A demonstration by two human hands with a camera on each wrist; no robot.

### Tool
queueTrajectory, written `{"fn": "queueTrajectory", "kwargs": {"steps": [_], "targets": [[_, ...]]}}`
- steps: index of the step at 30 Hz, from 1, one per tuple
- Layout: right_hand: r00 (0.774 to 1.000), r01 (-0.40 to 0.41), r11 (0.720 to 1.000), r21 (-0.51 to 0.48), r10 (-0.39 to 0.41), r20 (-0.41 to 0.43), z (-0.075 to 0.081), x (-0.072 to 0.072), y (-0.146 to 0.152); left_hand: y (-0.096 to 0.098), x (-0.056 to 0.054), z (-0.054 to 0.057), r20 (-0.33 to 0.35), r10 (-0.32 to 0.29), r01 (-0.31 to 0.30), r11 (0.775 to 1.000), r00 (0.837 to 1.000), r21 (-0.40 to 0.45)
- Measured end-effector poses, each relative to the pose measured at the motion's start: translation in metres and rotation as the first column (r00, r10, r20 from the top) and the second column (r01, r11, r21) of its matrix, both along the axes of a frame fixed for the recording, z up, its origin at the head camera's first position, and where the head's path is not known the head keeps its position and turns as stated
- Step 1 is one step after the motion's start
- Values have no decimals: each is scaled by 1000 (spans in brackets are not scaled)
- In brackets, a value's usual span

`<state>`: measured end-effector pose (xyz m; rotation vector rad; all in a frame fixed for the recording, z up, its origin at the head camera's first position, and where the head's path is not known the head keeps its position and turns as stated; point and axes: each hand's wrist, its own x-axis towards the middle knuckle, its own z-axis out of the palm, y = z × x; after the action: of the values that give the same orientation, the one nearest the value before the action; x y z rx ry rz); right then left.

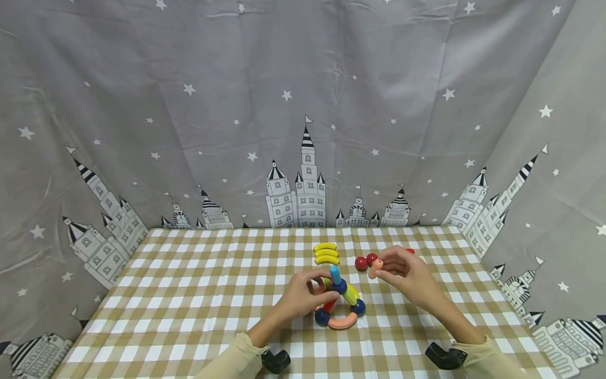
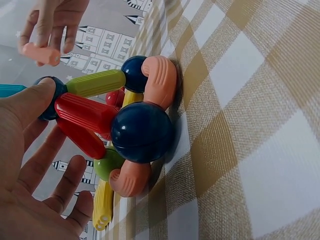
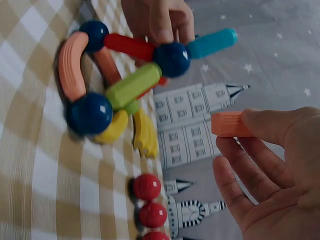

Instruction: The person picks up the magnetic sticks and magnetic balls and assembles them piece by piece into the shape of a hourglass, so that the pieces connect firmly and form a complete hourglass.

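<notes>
A magnetic ball-and-stick model stands on the cloth, its base made of curved salmon sticks [image 3: 72, 66], a yellow curved stick and dark blue balls [image 2: 142, 132], plus a green ball [image 2: 108, 163]. Red sticks [image 2: 86, 113] and a lime green stick [image 3: 134, 86] slope up to a top blue ball [image 3: 172, 59]. From that ball a light blue stick [image 3: 214, 43] points upward. My left hand [image 1: 301, 296] grips the model at the top ball with thumb and fingers. To the right of it, raised, my right hand [image 1: 411, 275] pinches a short salmon stick [image 3: 231, 124] between thumb and fingers.
Yellow curved sticks [image 1: 326, 253] lie side by side behind the model. Red balls [image 3: 146, 187] sit in a row near the right hand, and a red piece [image 1: 410, 251] shows partly behind it. A checked tablecloth [image 1: 189, 295] meets a grey castle-print curtain [image 1: 236, 105].
</notes>
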<state>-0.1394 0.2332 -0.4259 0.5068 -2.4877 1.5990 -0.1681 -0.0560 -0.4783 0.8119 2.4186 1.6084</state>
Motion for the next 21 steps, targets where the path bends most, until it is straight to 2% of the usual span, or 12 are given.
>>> {"fn": "queueTrajectory", "kwargs": {"steps": [4,14,21], "targets": [[1000,-20,999,-42,20,9,0,0,-13,0,0,1,13,8,-8,1000,1000,-6],[994,-103,983,-150,97,-46,-9,2,-36,1,-1,0,-1,4,-4,1000,1000,-7],[995,-84,989,-121,76,-67,-17,0,-47,0,-1,0,-5,3,-3,1000,1000,-8]]}}
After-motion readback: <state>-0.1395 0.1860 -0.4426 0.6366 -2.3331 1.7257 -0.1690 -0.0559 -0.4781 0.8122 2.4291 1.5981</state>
